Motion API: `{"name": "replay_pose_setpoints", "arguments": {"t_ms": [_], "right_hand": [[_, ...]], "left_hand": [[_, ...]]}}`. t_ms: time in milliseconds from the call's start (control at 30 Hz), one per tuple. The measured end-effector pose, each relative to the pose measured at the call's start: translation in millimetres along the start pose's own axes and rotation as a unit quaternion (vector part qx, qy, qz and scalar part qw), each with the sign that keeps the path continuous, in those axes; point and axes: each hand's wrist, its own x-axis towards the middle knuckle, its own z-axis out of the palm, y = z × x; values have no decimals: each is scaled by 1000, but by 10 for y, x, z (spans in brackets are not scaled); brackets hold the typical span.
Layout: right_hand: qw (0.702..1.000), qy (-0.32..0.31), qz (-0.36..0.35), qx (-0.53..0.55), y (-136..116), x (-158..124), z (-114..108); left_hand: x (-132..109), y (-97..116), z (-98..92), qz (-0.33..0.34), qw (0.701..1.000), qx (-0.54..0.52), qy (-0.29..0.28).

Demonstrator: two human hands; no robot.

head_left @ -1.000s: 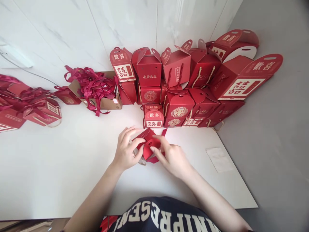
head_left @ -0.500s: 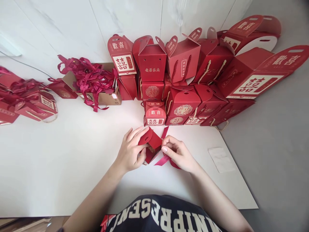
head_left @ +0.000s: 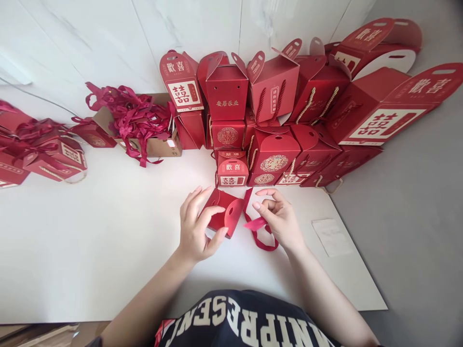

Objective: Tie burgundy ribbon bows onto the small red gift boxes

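A small red gift box (head_left: 220, 202) sits on the white table in front of me, its rounded, slotted flap folded inward on the right. Over the box's left side is my left hand (head_left: 197, 224), fingers curved and spread. Its index finger and thumb come close to the flap; I cannot tell how firmly they touch. To the right of the box, my right hand (head_left: 280, 217) is curled, with a dark pink ribbon (head_left: 265, 247) running into its fingers. One ribbon end sticks out toward the box, while the rest loops on the table.
Stacked red gift boxes (head_left: 227, 103) line the back and right. A cardboard box (head_left: 164, 148) heaped with ribbons (head_left: 139, 118) stands at the back left. Ribbon-tied boxes (head_left: 54, 156) crowd the far left. A white paper sheet (head_left: 331, 237) lies at the right, near the grey wall.
The box's right flap has come over inward. My right hand has drawn away to the right with the ribbon, and the fingers of my left hand have spread.
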Motion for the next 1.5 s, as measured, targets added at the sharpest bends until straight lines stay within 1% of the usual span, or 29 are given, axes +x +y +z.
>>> {"name": "replay_pose_setpoints", "arguments": {"t_ms": [67,133,267,467,567,733,767,833,900,967,1033,1167,1233,1367,1433,1500], "right_hand": [[999,45,-25,-11,11,-5,24],[998,56,-35,-18,19,-20,44],[998,40,-25,-31,0,-57,47],[999,9,-8,-48,-65,-105,12],[999,11,-17,-44,-54,-116,35],[999,17,-46,-24,36,-126,111],[997,24,-56,-38,55,-131,121],[988,53,-91,-113,84,-145,135],[963,85,-140,-212,99,-161,142],[940,99,-177,-274,100,-173,154],[938,100,-186,-275,95,-178,175],[958,87,-159,-221,81,-174,237],[966,75,-145,-201,76,-174,260],[975,45,-137,-169,64,-170,244],[970,48,-151,-185,50,-149,206],[962,46,-170,-208,23,-113,165]], "left_hand": [[4,63,0,3,1000,14,1],[7,105,-3,-3,1000,23,-3],[6,123,-12,0,1000,14,-20],[15,118,3,-12,1000,22,-15],[27,127,20,-13,999,27,-11],[47,143,39,-16,1000,26,-5],[49,146,40,-17,1000,23,-3],[53,151,39,-17,1000,14,-3],[55,156,35,-17,1000,9,-9],[60,162,30,-16,1000,10,-15],[69,167,27,-10,1000,15,-22],[99,162,38,12,998,35,-46],[111,142,49,23,998,52,-34],[124,69,38,33,996,81,17],[134,28,8,11,996,68,47],[147,-5,-28,-31,996,29,84]]}}
